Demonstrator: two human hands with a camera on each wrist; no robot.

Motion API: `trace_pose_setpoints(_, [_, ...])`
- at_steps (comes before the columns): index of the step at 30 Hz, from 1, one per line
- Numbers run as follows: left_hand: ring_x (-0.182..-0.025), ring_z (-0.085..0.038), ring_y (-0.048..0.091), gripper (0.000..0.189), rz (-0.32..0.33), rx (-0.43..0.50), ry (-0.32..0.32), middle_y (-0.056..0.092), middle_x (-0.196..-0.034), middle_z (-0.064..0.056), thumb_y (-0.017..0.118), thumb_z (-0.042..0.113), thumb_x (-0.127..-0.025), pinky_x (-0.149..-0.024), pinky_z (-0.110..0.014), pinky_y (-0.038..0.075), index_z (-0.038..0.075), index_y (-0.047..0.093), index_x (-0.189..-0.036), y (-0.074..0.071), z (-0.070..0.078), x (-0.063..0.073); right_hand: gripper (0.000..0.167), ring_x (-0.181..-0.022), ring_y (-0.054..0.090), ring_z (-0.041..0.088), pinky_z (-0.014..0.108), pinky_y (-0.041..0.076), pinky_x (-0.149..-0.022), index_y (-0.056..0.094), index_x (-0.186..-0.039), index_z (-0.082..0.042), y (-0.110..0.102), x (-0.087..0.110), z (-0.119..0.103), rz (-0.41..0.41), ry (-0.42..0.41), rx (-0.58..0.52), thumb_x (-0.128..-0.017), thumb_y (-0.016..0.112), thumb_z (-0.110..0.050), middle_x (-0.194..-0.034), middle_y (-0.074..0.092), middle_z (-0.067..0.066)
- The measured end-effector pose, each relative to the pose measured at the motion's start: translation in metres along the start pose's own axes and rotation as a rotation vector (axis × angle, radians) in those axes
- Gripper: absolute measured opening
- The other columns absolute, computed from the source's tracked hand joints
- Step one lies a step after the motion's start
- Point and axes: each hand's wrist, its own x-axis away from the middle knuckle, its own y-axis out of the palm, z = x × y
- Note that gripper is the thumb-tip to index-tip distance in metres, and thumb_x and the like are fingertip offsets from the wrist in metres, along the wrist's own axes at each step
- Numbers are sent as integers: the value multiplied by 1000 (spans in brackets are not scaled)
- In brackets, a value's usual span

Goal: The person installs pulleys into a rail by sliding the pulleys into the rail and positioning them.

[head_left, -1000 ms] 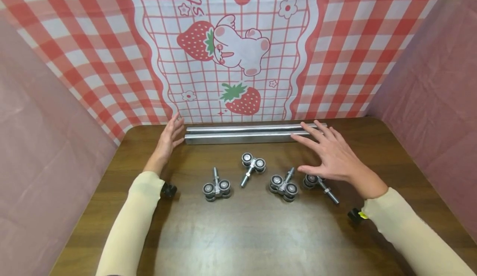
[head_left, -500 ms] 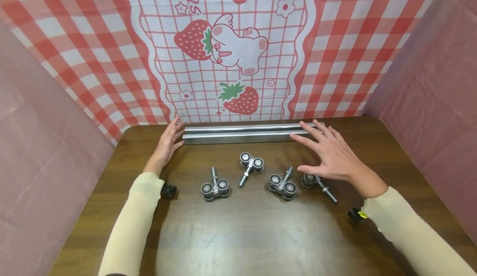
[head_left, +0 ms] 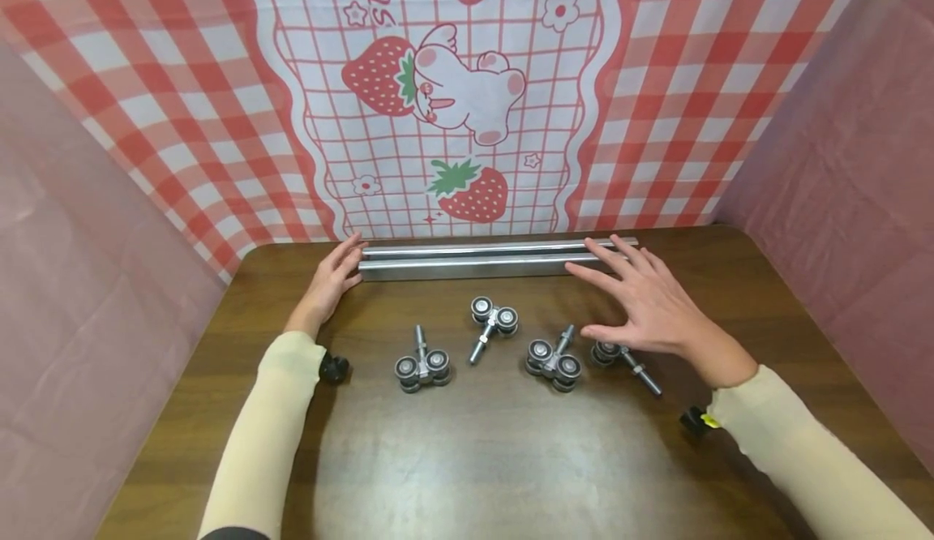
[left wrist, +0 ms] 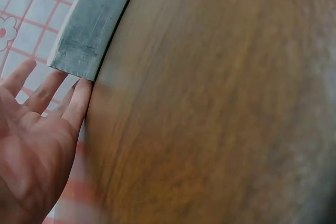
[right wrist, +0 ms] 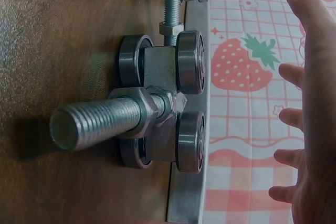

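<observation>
Two long metal rails lie side by side at the back of the table, a front rail (head_left: 467,268) and a rear rail (head_left: 474,249). At their left ends is my left hand (head_left: 324,287), its fingers extended; in the left wrist view its fingertips meet the end of a rail (left wrist: 86,40). Spread wide, my right hand (head_left: 653,301) hovers over the rails' right portion, holding nothing. Several wheeled trolley rollers with threaded bolts lie in front: a left roller (head_left: 408,370), a middle one (head_left: 507,319), a right one (head_left: 540,352), and a far-right roller (head_left: 605,353) partly under my right hand.
The brown wooden table (head_left: 452,459) ends at the back against a strawberry-print checked cloth (head_left: 540,118). Pink cloth walls (head_left: 832,135) stand at both sides. A black wrist camera (head_left: 334,368) sits at the left cuff, another (head_left: 693,421) at the right.
The left hand's fingers have come down and in toward the rails' left ends. The right hand has stayed nearly still; rails and rollers lie as before.
</observation>
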Motion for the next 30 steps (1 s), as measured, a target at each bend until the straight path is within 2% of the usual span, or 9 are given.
trace_pose_setpoints(5, [-173, -45, 32, 80, 21, -144, -34, 32, -186, -21, 67, 12, -113, -142, -60, 31, 10, 24, -181, 0, 1, -2, 97, -166, 35, 57, 88, 35, -124, 47, -172, -37, -1, 0, 0, -3, 2, -3, -87, 81, -69, -184, 39, 16])
trace_pose_setpoints(8, [-174, -43, 30, 87, 16, -198, -48, 31, -187, -18, 76, 12, -109, -143, -58, 30, 12, 26, -181, -1, 1, -4, 97, -166, 34, 57, 88, 34, -125, 47, -172, -37, -1, 0, 0, -3, 8, -6, -86, 81, -69, -184, 39, 17])
trace_pose_setpoints(12, [-175, -40, 30, 86, 17, -224, -65, 32, -187, -16, 77, 10, -108, -142, -56, 32, 12, 31, -179, -1, 1, -6, 97, -166, 34, 58, 88, 34, -125, 47, -171, -37, 0, 0, 0, -7, 10, -4, -86, 81, -70, -184, 39, 17])
trace_pose_setpoints(17, [-173, -40, 34, 80, 36, -229, -82, 36, -184, -20, 74, 2, -107, -143, -54, 32, 8, 35, -177, -1, -3, -10, 97, -166, 34, 58, 88, 34, -125, 48, -171, -36, 1, 1, -1, -12, 10, -3, -86, 81, -69, -183, 39, 17])
trace_pose_setpoints(30, [-171, -41, 37, 75, 54, -225, -94, 42, -180, -24, 75, 4, -107, -142, -55, 35, 10, 42, -174, -2, -3, -11, 97, -166, 34, 58, 87, 34, -126, 48, -171, -36, 1, -1, -3, -17, 19, 5, -87, 81, -69, -184, 38, 16])
